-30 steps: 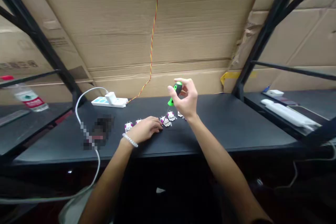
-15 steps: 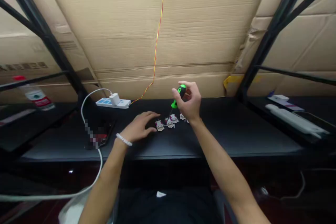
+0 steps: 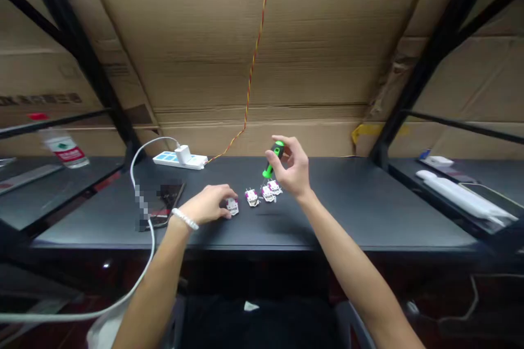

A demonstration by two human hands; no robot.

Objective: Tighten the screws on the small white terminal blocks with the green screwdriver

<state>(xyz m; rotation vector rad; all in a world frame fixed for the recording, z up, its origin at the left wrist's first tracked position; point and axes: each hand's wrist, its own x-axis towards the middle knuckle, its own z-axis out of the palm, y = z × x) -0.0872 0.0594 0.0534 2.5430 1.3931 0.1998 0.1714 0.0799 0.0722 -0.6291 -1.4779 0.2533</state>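
Note:
My right hand (image 3: 292, 168) is closed round a screwdriver (image 3: 273, 158) with a green and black handle, its shaft pointing down at the small parts. Beneath its tip lies a pair of small white and purple parts (image 3: 268, 193), close together. A similar part (image 3: 251, 197) sits just left of them. My left hand (image 3: 207, 203), with a white bracelet at the wrist, pinches another small white and purple part (image 3: 232, 206) between thumb and fingers, at tabletop level. What the parts are is too small to make out.
A white power strip (image 3: 180, 160) with a plugged-in charger stands at the back left. Its white cable (image 3: 133, 169) runs past a dark phone-like object (image 3: 170, 199). A plastic bottle (image 3: 67, 148) is at far left. Black shelf posts (image 3: 382, 144) flank the black table (image 3: 368, 212).
My left hand has moved a little left and its fingers have closed on a small part. The screwdriver has shifted slightly left and down with my right hand. The view has shifted slightly.

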